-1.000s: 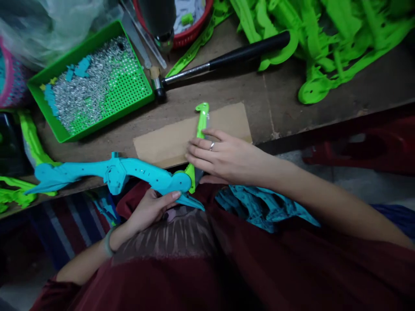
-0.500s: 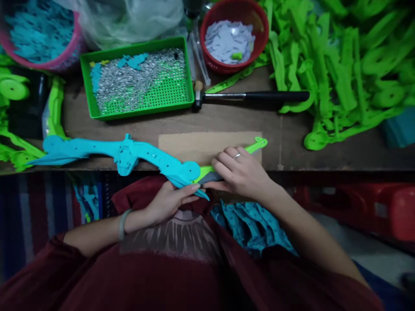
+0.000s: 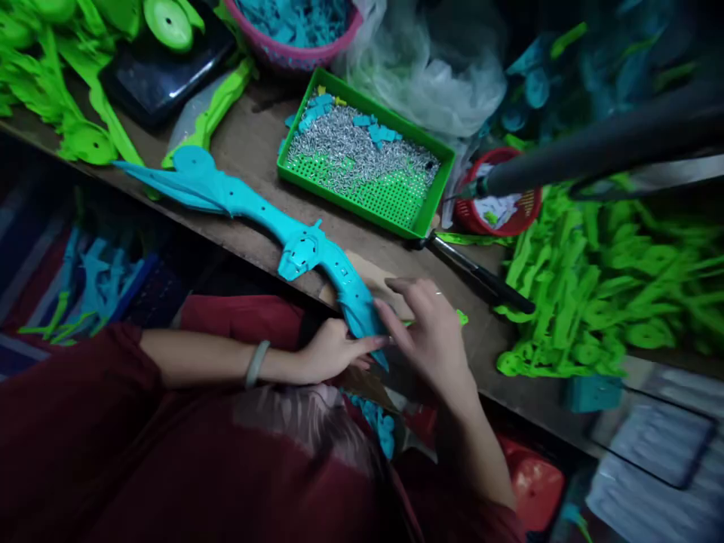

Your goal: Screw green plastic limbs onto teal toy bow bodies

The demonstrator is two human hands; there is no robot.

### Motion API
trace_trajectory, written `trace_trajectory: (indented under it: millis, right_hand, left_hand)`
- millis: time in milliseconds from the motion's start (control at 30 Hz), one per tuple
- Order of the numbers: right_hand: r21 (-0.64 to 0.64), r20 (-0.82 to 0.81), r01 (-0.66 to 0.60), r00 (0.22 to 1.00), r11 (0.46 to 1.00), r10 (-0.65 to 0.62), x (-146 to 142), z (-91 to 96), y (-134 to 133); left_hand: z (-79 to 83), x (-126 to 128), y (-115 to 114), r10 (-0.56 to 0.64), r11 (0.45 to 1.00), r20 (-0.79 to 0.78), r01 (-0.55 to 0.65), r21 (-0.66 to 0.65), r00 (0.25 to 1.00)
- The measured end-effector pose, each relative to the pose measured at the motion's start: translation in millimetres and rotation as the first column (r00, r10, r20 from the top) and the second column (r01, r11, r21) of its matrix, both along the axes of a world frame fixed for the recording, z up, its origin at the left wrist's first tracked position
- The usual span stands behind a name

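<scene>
A blue plastic toy bow frame point(image 3: 263, 215) lies slantwise along the bench's near edge, its pointed right end reaching past that edge. My left hand point(image 3: 328, 353) is closed around this end, the thumb on top of the blue plastic. Beside it, my right hand point(image 3: 434, 332) has thumb and forefinger spread apart, the thumb close to or touching the blue end. From under the right hand pokes the tip of a green plastic piece point(image 3: 462, 317); the rest of that piece is hidden. A cardboard sheet point(image 3: 376, 268) lies under this end.
A green tray point(image 3: 362, 207) holds many small screws. Right of it lie a hammer point(image 3: 480, 275) and a red basket point(image 3: 526, 215) of white pieces. A dark screwdriver-like tool point(image 3: 566, 162) hangs above. Piles of green parts point(image 3: 566, 279), a pink basket point(image 3: 299, 54) and a plastic bag point(image 3: 435, 83) surround these.
The view has turned, so the bench now slants down to the right. My right hand has loosened from the green piece, its fingers spreading. My left hand keeps its hold.
</scene>
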State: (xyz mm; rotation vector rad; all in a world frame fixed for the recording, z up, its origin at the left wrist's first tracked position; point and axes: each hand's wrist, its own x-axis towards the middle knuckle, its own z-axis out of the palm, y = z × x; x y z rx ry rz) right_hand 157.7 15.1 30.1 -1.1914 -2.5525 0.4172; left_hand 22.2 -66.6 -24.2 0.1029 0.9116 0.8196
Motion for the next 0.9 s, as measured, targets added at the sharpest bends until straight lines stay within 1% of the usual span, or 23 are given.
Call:
trace_trajectory:
  millis: [33,67,100,133,167,200,233,267,300,333,400,500,567,633,667,700,767,833,867,900]
  right_hand:
    - [0.069,-0.077,0.111,0.991,0.991,-0.106,1.5,0.3,7.9]
    - [0.154,-0.192,0.266,0.953,0.952,-0.235,4.6,0.8,16.9]
    - [0.213,-0.325,0.412,0.885,0.886,-0.333,8.1,1.6,26.8]
    - [0.223,-0.445,0.509,0.812,0.831,-0.378,11.0,2.5,37.5]
    - [0.186,-0.527,0.539,0.761,0.821,-0.38,12.2,3.6,48.6]
    - [0.12,-0.571,0.502,0.741,0.856,-0.354,11.5,4.9,59.9]
    - [0.041,-0.586,0.413,0.747,0.91,-0.313,8.8,6.6,71.0]
    - [-0.028,-0.593,0.31,0.76,0.95,-0.266,4.3,9.0,81.7]
    - [-0.07,-0.603,0.231,0.765,0.97,-0.225,-1.3,12.0,91.7]
    - [-0.089,-0.614,0.183,0.764,0.979,-0.199,-7.4,15.7,101.2]
    - [-0.084,-0.626,0.145,0.762,0.986,-0.166,-19.2,23.5,119.6]
    - [-0.085,-0.602,0.08,0.79,0.993,-0.115,-32.5,31.7,148.9]
    - [-0.095,-0.591,-0.006,0.805,0.995,-0.051,-39.4,32.8,168.5]
    - [-0.102,-0.604,-0.067,0.797,0.992,-0.008,-46.0,30.7,183.9]
    - [-0.107,-0.612,-0.07,0.791,0.992,-0.01,-49.3,28.3,188.8]
    - [-0.102,-0.625,-0.042,0.78,0.994,-0.031,-52.5,24.5,191.5]
    - [-0.06,-0.675,0.102,0.729,0.993,-0.115,-57.9,12.7,191.0]
    - [-0.024,-0.728,0.273,0.654,0.962,-0.204,-61.5,-4.3,185.4]
    - [-0.016,-0.748,0.334,0.622,0.942,-0.233,-62.4,-13.8,182.2]
    - [-0.012,-0.761,0.369,0.599,0.929,-0.248,-62.9,-23.0,179.2]
  left_hand:
    - [-0.6,-0.3,-0.3,0.005,1.0,0.024,-0.005,-0.014,1.0]
    - [-1.0,-0.6,-0.4,0.011,1.0,0.047,-0.01,-0.027,0.999]
    - [-1.4,-0.8,-0.4,0.018,0.999,0.066,-0.016,-0.036,0.998]
    - [-1.9,-0.7,-0.3,0.024,0.999,0.084,-0.02,-0.043,0.996]
    - [-2.6,-0.3,-0.3,0.028,0.999,0.102,-0.023,-0.048,0.994]
    - [-3.7,0.6,-0.2,0.029,0.998,0.12,-0.022,-0.057,0.992]
    - [-5.0,1.8,-0.2,0.026,0.997,0.138,-0.017,-0.07,0.99]
    - [-6.5,3.4,-0.2,0.018,0.997,0.154,-0.006,-0.083,0.988]
    - [-8.1,5.3,-0.1,0.007,0.995,0.166,0.009,-0.095,0.986]
    - [-9.8,7.4,0.2,-0.008,0.994,0.173,0.027,-0.106,0.985]
    - [-13.1,12.4,1.5,-0.049,0.99,0.18,0.072,-0.121,0.982]
    - [-18.6,21.2,4.1,-0.119,0.984,0.193,0.141,-0.106,0.974]
    - [-22.6,27.6,4.5,-0.14,0.985,0.194,0.157,-0.078,0.971]
    - [-25.9,33.3,3.4,-0.137,0.987,0.183,0.149,-0.055,0.974]
    - [-27.0,35.5,2.6,-0.131,0.988,0.18,0.142,-0.052,0.975]
    - [-27.7,37.2,1.9,-0.126,0.989,0.18,0.137,-0.049,0.976]
    - [-28.3,38.8,1.7,-0.114,0.992,0.173,0.12,-0.027,0.978]
    - [-28.6,38.1,2.9,-0.09,0.996,0.155,0.088,0.02,0.984]
    - [-29.0,37.2,3.8,-0.074,0.997,0.162,0.068,0.041,0.984]
    - [-29.7,36.2,4.6,-0.058,0.997,0.184,0.049,0.053,0.981]
